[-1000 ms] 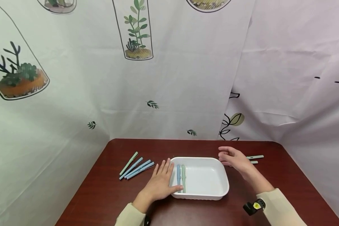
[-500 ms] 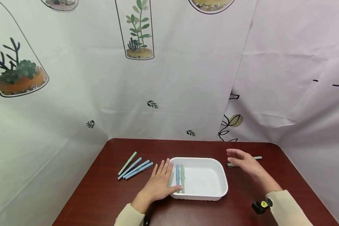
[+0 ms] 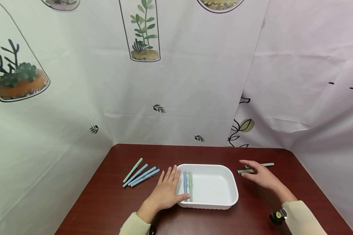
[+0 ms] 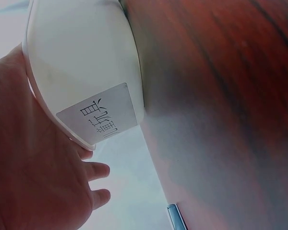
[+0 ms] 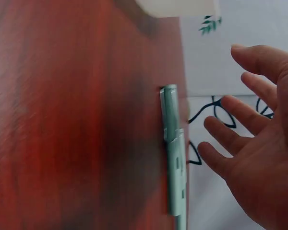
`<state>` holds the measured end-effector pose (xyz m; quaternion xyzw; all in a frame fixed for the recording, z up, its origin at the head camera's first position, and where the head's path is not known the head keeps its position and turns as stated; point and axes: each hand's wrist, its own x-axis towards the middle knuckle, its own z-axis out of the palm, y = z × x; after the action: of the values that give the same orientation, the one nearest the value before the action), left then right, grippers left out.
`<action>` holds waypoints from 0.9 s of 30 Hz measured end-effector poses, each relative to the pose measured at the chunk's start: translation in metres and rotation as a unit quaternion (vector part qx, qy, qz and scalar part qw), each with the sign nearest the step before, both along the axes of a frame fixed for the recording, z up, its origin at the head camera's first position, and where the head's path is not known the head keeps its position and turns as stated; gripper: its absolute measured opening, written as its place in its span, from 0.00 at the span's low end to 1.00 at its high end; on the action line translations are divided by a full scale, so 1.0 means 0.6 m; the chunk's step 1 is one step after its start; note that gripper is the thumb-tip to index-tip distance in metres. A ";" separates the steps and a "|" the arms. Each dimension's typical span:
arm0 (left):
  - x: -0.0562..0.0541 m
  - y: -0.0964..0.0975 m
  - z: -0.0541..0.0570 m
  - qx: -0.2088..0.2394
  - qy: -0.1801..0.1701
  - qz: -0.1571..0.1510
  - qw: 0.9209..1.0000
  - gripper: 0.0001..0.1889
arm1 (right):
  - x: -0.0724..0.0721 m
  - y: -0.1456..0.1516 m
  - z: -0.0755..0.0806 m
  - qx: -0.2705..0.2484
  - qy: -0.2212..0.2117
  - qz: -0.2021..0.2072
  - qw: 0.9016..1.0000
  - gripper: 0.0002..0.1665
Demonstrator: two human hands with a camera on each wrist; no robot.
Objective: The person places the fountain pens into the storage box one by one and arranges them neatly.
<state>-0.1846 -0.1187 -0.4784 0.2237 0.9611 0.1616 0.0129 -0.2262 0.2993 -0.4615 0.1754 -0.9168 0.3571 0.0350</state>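
My left hand (image 3: 167, 192) rests with spread, straight fingers on the left rim of a white rectangular dish (image 3: 214, 186). Inside the dish, at its left side, a blue pen (image 3: 185, 180) and a green pen (image 3: 190, 181) lie side by side. In the left wrist view, that hand (image 4: 38, 153) touches the rim beside a printed label (image 4: 98, 115). My right hand (image 3: 262, 178) hovers by two green pens on the right of the table, partly covering them. The right wrist view shows these green pens (image 5: 172, 148) apart from my right hand's (image 5: 259, 139) extended fingers, nothing held.
Left of the dish, a green pen (image 3: 133, 170) and several blue pens (image 3: 143, 176) lie on the dark red-brown table (image 3: 106, 209). A patterned white cloth (image 3: 188, 91) hangs behind the table and along its sides.
My right hand has moved right, away from the dish's far right corner, and slightly nearer to me, uncovering more of the green pens. The left hand keeps its place on the rim.
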 end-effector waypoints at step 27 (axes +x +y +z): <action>0.002 0.000 -0.004 0.004 0.003 0.002 1.000 0.55 | 0.012 0.032 -0.055 0.152 0.111 -0.004 0.982 0.29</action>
<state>-0.1836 -0.1186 -0.4806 0.2219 0.9610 0.1648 0.0086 -0.2188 0.3188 -0.4946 0.2132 -0.9515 0.1921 0.1110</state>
